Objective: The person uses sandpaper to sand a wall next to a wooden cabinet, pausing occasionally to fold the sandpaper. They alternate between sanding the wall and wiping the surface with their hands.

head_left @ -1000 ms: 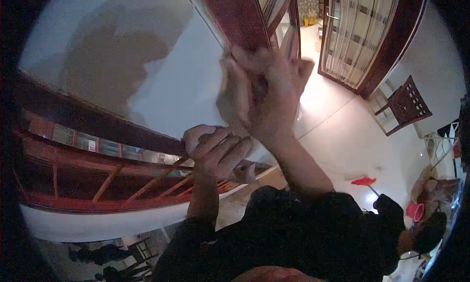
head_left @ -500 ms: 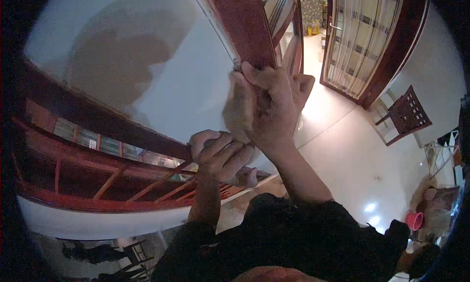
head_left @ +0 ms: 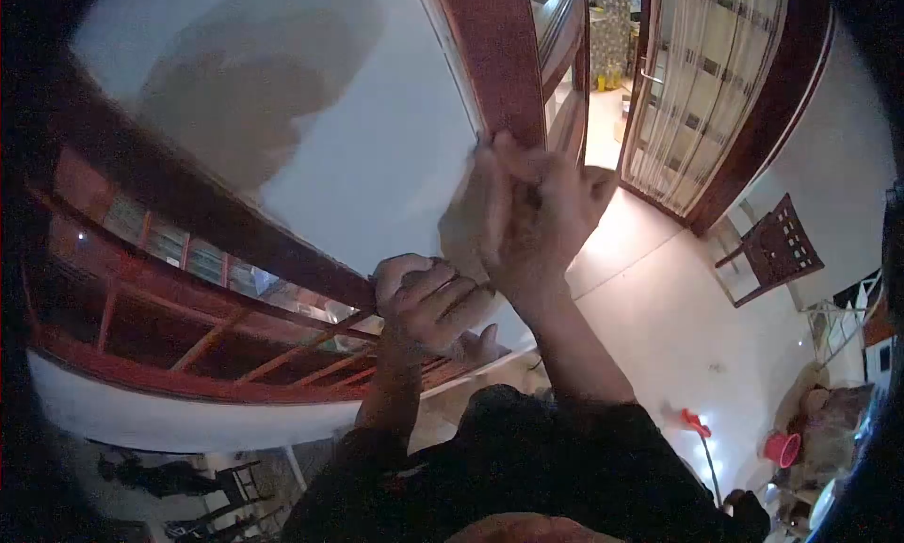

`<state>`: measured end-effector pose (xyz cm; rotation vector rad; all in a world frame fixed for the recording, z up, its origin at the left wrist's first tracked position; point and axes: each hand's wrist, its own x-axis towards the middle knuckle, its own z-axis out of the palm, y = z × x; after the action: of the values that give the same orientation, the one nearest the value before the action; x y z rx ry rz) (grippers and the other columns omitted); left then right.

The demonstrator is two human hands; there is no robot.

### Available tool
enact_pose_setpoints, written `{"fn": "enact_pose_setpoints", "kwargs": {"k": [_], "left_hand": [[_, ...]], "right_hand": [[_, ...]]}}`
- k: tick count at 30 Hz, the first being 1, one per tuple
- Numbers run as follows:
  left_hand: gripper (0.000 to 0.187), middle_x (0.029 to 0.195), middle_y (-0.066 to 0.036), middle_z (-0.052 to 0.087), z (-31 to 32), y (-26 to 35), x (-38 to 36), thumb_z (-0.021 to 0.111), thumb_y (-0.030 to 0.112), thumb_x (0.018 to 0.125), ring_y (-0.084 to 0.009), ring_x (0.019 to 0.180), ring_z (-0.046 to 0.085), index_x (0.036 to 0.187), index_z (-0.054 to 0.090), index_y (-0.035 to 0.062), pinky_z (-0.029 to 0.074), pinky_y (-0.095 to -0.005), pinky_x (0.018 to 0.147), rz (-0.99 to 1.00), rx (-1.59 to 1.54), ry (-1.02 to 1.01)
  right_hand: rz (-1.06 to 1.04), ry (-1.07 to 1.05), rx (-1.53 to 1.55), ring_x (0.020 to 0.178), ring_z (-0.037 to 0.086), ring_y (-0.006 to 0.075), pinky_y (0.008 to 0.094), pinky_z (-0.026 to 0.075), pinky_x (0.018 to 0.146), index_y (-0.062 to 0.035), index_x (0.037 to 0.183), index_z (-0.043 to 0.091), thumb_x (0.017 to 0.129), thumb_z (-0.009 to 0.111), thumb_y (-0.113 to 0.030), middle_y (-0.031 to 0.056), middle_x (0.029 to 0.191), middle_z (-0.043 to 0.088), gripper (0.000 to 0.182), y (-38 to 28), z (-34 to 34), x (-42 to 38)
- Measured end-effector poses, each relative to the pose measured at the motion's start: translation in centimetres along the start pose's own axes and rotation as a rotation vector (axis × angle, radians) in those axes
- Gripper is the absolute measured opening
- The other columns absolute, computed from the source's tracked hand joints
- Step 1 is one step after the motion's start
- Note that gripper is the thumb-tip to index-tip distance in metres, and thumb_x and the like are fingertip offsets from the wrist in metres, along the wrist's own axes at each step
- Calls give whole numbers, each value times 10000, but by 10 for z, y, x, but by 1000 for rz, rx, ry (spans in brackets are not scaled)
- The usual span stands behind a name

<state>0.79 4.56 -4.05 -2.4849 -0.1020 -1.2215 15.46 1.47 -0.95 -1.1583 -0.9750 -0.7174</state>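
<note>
My right hand (head_left: 541, 209) is raised to the lower end of a dark red wooden post (head_left: 494, 63), where it meets the white wall (head_left: 377, 157). Its thumb and fingers are pinched together at the post's edge, slightly smeared by motion. Whatever lies between the fingertips is too small to make out. Lower and to the left, my left hand (head_left: 428, 298) is closed, fingers curled, beside the end of a dark wooden rail (head_left: 282, 246). Its palm is turned out of sight, so what it holds, if anything, is hidden.
A barred red window frame (head_left: 179, 331) runs along the left. At right are an open door with a striped curtain (head_left: 702, 91), a dark wooden chair (head_left: 774, 246), a pink bucket (head_left: 782, 449) and a red-headed stick tool (head_left: 695, 422) on the pale floor (head_left: 650, 326).
The view has shifted a little, and the post and right hand appear slightly farther right. The right hand is now blurred at the post. The red-headed stick tool has come into sight.
</note>
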Motion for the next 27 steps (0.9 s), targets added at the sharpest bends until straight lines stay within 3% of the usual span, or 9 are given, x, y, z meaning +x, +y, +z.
{"fn": "enact_pose_setpoints", "kwargs": {"k": [5, 8, 10, 12, 15, 17, 23, 27], "left_hand": [[169, 626, 5, 642, -2, 6, 2, 586, 332, 726, -173, 610, 620, 693, 664, 185, 391, -389, 721, -32, -35, -18], [105, 624, 8, 634, 4, 5, -6, 583, 247, 686, -166, 598, 616, 718, 662, 186, 384, -382, 713, -20, 2, 78], [92, 626, 8, 633, -2, 4, 2, 581, 219, 674, -163, 601, 618, 719, 654, 185, 383, -386, 713, -17, -13, 35], [88, 629, 9, 633, -6, 5, 3, 580, 192, 662, -160, 604, 621, 721, 645, 184, 382, -389, 713, -17, -28, -15], [125, 643, 13, 644, -5, 5, 3, 595, 164, 648, -159, 612, 627, 756, 653, 190, 381, -392, 714, -72, 13, -58], [84, 666, 65, 641, -3, 5, 3, 579, 209, 705, -89, 674, 618, 753, 648, 218, 299, -376, 907, -85, 121, 84], [114, 729, 88, 667, 5, 6, 2, 605, 136, 759, -88, 677, 600, 776, 642, 242, 272, -357, 909, -189, 180, 173], [76, 762, 106, 689, 20, 17, 7, 598, 217, 819, -113, 671, 589, 821, 658, 262, 288, -389, 890, -279, 225, 249]], "right_hand": [[-5, -19, 43, 673, 562, 117, 328, 278, 793, -118, 949, 648, 784, 768, -120, 6, 769, 666, 203, -22, 3, 56], [-82, -128, 7, 589, 536, 144, 334, 278, 775, -113, 1023, 647, 771, 757, -94, -4, 706, 646, 276, 4, -10, 0], [22, -214, 0, 587, 541, 170, 347, 282, 760, -119, 1028, 647, 779, 740, -88, 0, 689, 641, 268, 12, -30, -45], [191, -453, -29, 583, 525, 172, 352, 288, 746, -119, 998, 652, 825, 706, -93, 7, 684, 633, 183, 23, -55, -82], [377, -587, -72, 563, 472, 148, 333, 296, 748, -109, 949, 654, 874, 674, -108, 2, 679, 601, 78, 42, -82, -121], [452, -556, -79, 555, 446, 134, 321, 299, 747, -102, 931, 653, 886, 670, -123, -6, 671, 577, 52, 41, -104, -132], [710, -589, -83, 592, 418, 98, 295, 322, 735, -84, 894, 647, 912, 650, -136, -30, 654, 519, 55, 18, -161, -167], [835, -600, -23, 614, 430, 117, 295, 347, 680, -76, 912, 629, 922, 631, -133, -7, 676, 537, 58, 2, -179, -175]]}}
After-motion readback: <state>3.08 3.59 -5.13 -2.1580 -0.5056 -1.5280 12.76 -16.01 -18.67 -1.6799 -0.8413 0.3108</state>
